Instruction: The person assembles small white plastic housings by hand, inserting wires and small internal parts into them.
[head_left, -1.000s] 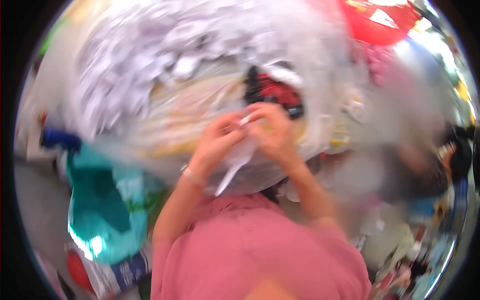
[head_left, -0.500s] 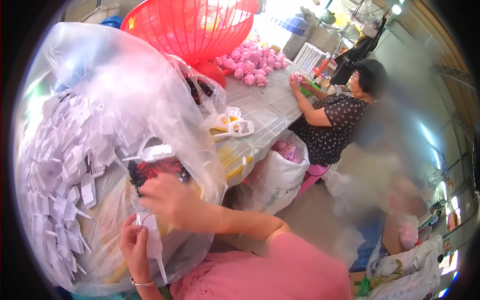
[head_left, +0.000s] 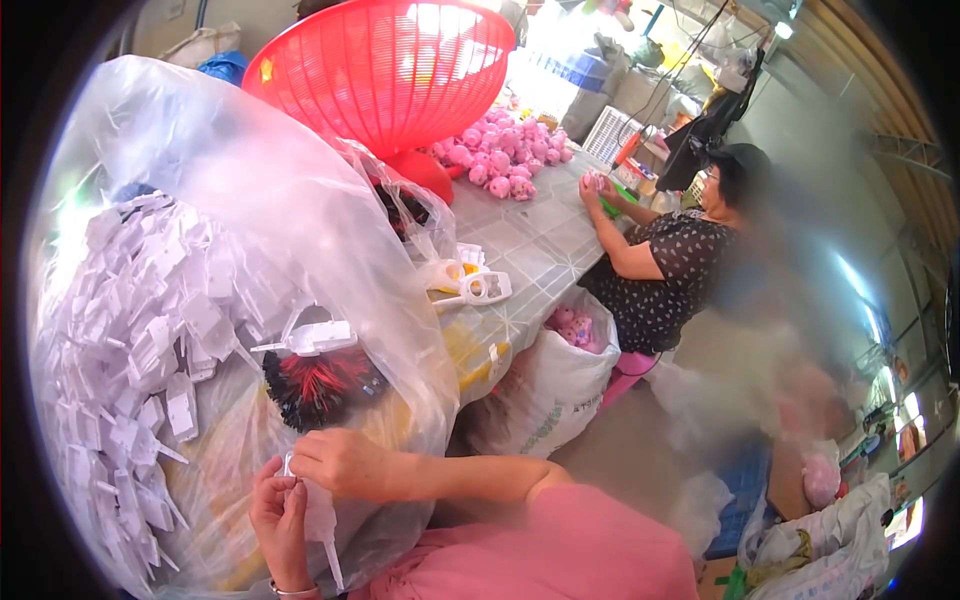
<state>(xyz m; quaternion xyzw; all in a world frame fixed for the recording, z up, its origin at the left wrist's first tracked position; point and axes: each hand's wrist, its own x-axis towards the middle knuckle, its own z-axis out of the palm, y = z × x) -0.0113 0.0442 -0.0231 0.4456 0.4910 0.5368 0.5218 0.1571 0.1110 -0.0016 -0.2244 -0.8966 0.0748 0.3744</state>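
Note:
My left hand point(head_left: 278, 520) is closed on a flat white plastic piece point(head_left: 320, 528) with a thin stem that points down. My right hand point(head_left: 345, 464) meets it at the piece's upper end, fingers pinched together. Whatever lies between those fingertips is too small to make out. Just beyond my hands sits a bundle of thin red and black strands point(head_left: 318, 388), dark at their ends. Another white plastic piece point(head_left: 322, 338) rests against the bundle's far side. On the left, many similar white pieces point(head_left: 150, 350) are heaped on clear plastic sheeting point(head_left: 395, 350).
A large red basket point(head_left: 380, 85) stands behind the sheeting. Pink round figures point(head_left: 500, 150) are piled on the grey table point(head_left: 540, 235), with white frame-shaped parts point(head_left: 485, 288) nearer. A co-worker point(head_left: 670, 260) sits at the right, beside a white sack point(head_left: 545, 385) of pink items.
My right hand has come down from the strand bundle to the upper end of the white piece in my left hand. The bundle is now uncovered. My left hand stays nearly in place.

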